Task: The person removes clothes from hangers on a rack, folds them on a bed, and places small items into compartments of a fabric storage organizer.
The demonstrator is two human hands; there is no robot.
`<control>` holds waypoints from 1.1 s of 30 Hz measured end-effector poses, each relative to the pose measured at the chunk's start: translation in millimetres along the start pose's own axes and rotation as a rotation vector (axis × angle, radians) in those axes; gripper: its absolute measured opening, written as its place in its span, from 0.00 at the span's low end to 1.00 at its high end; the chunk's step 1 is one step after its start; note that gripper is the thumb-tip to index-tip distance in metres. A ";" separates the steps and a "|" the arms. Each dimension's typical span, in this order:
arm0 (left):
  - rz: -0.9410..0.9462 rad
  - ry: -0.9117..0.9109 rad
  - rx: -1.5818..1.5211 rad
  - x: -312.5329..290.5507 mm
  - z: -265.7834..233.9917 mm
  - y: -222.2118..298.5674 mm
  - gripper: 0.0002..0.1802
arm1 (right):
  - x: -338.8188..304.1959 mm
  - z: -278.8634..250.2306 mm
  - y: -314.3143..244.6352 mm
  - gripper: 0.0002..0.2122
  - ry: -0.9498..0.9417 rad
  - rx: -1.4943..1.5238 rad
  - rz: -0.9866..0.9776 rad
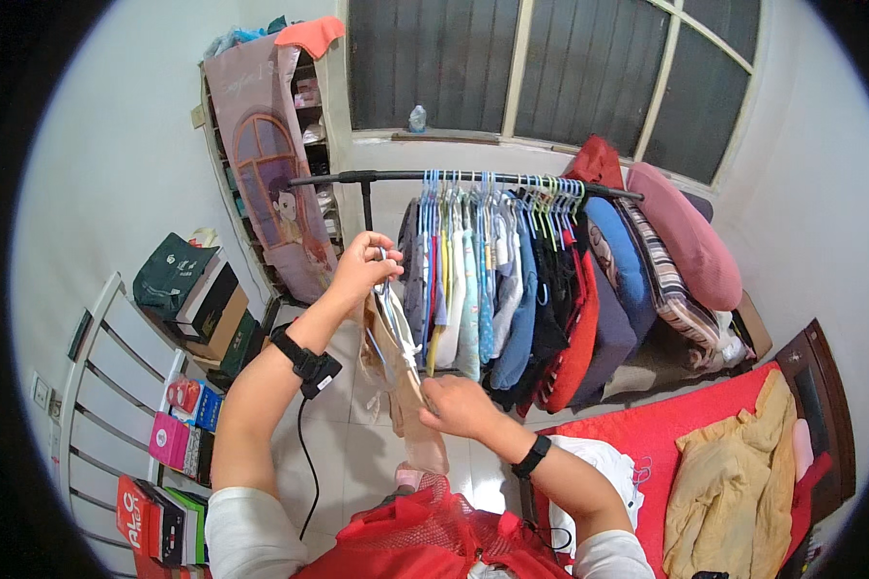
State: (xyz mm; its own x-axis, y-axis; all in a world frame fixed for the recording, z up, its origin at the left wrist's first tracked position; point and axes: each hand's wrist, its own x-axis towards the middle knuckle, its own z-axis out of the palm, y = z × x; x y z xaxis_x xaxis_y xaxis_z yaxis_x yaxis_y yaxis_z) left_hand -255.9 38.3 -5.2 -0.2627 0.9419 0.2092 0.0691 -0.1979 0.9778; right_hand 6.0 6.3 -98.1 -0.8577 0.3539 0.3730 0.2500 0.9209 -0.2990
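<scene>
My left hand (365, 265) is raised near the left part of the clothes rail (333, 179), its fingers closed round the top of a pale blue hanger (384, 288). A beige garment (391, 372) with a white strap or trim hangs down from that hanger. Lower down, my right hand (462, 407) has its fingers curled and pinching the right side of the garment. Just beyond my hands, many clothes (473, 289) hang close together on hangers along the rail. Exactly what kind of garment I hold cannot be made out.
Pillows and cushions (686, 232) are piled right of the rail. At the lower right is a red-covered bed (637, 434) with white clothing (589, 473) and a yellow garment (734, 482). Boxes (188, 415) stand left beside a white metal frame (87, 357). A covered shelf (261, 164) stands behind.
</scene>
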 end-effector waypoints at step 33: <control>0.222 -0.248 0.094 284.1 -79.6 -12.6 0.17 | 236.1 52.9 83.4 0.15 0.208 0.221 0.454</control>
State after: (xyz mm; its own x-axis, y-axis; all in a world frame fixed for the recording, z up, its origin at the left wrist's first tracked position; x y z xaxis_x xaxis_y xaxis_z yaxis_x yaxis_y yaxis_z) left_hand -408.0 286.8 42.9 0.0095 0.9184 0.3956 0.1901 -0.3900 0.9010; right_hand -199.5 158.0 -81.4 -0.5726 0.7536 0.3227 0.4552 0.6197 -0.6394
